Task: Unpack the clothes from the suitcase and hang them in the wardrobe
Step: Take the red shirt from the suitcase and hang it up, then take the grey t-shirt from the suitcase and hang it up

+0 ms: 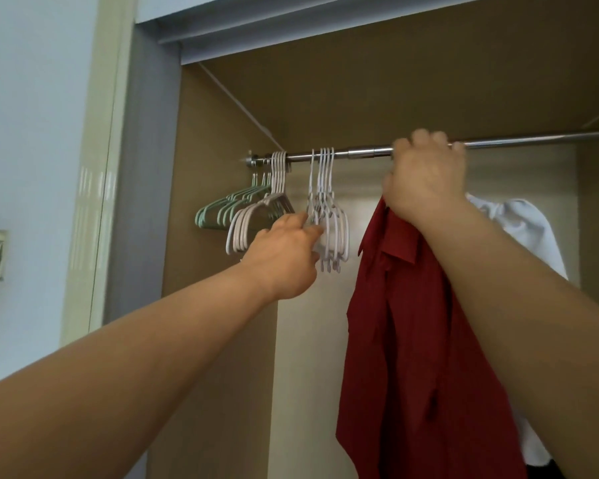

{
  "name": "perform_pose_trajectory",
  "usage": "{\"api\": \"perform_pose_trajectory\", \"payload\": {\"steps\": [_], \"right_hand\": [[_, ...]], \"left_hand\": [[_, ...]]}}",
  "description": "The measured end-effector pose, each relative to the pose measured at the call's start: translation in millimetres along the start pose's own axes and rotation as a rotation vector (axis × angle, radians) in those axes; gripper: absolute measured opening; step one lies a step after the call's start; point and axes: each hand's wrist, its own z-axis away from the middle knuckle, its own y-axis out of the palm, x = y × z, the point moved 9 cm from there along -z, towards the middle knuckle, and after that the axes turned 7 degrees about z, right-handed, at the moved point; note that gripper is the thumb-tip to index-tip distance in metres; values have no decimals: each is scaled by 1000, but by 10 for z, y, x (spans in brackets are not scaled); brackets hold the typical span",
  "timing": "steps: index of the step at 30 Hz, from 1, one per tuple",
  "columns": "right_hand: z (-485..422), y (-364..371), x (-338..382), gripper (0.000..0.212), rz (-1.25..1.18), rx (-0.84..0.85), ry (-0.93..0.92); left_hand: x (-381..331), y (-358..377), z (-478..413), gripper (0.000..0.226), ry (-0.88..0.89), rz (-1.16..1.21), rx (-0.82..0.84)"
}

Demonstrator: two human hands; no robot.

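Brown wardrobe [360, 98] walls frame a steel rail [360, 154]. Right hand [426, 178] grips the red shirt [412, 340] by its top, hard against the rail. Left hand [284, 257] closes its fingers [316, 232] on the white hangers [329, 209]: better to part the bunch and lift one hook straight off. Green hangers [218, 212] crowd the left end; a white garment [533, 229] hangs behind the right arm.

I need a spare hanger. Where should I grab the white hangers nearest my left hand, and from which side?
Likely the neck below the hook of the leftmost of the white hangers, from the left, beside the left hand. Their hooks sit over the rod, so one lifts off upward; the lower loops nest together, and the red shirt crowds the right.
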Motion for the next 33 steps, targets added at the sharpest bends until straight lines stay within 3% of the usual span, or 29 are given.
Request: {"api": "perform_pose_trajectory", "payload": {"steps": [6, 9, 17, 24, 33], "right_hand": [[617, -240, 1003, 33, -597, -190, -135], [1192, -149, 1451, 32, -864, -186, -121], [2608, 247, 2972, 47, -1266, 333, -51], [3632, -342, 4069, 46, -1425, 576, -306], [5174, -1054, 4991, 44, -1509, 1010, -725]], "left_hand": [[358, -18, 472, 50, -43, -16, 4], [732, 66, 925, 49, -117, -9, 22], [1952, 267, 2518, 45, -552, -74, 138], [2537, 26, 4146, 40, -995, -71, 80], [2427, -447, 6304, 34, -1535, -131, -82]]}}
